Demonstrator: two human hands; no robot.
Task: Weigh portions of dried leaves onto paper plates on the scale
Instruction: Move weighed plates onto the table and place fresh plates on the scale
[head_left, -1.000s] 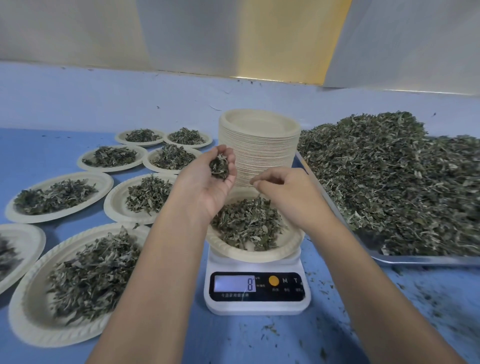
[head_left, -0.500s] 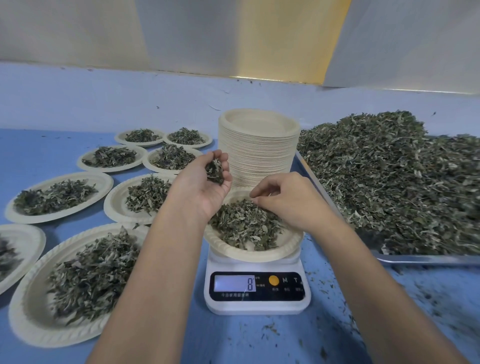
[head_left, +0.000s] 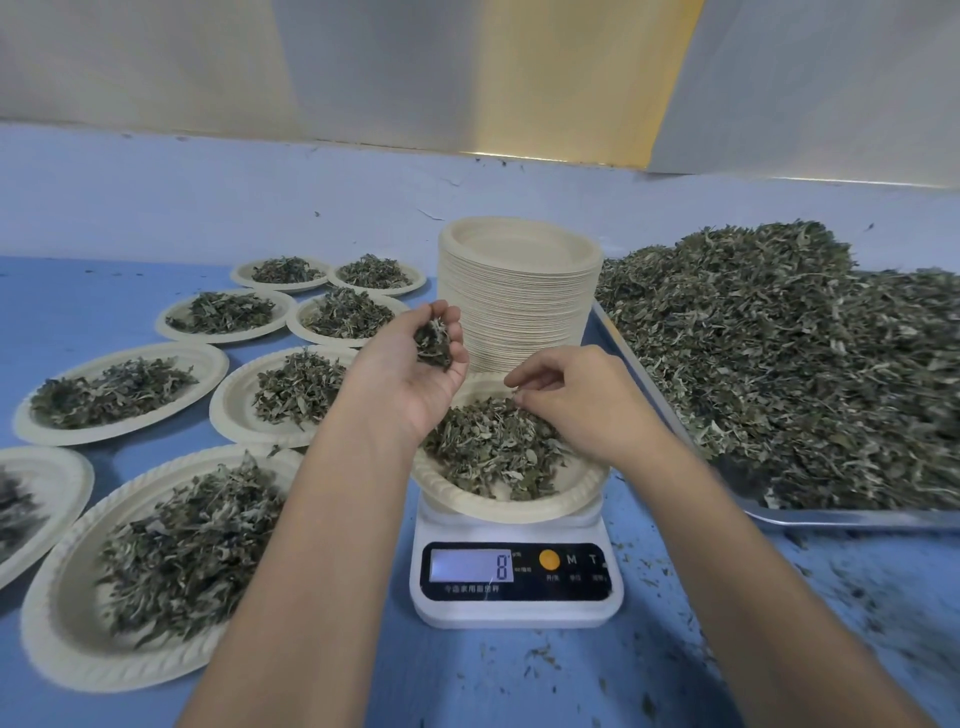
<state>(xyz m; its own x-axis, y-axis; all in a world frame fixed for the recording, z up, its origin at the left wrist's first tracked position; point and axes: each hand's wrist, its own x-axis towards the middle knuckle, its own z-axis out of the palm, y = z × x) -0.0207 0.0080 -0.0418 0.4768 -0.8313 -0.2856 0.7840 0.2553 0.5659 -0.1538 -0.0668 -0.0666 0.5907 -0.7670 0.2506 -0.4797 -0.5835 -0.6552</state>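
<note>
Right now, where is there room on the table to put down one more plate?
Bare blue table lies at the far left, beyond the filled plates. Another patch, with crumbs, sits right of the scale, in front of the tray. Left of the scale is crowded with plates.

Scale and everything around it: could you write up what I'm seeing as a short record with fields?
Scale: display reads 8
Plate on scale: holds a leaf pile
Left hand: cups loose leaves above plate
Right hand: fingertips pinched at the pile; contents unclear
Filled plates: eight, to the left
Plate stack: behind scale
Tray: heaped leaves, right
</note>
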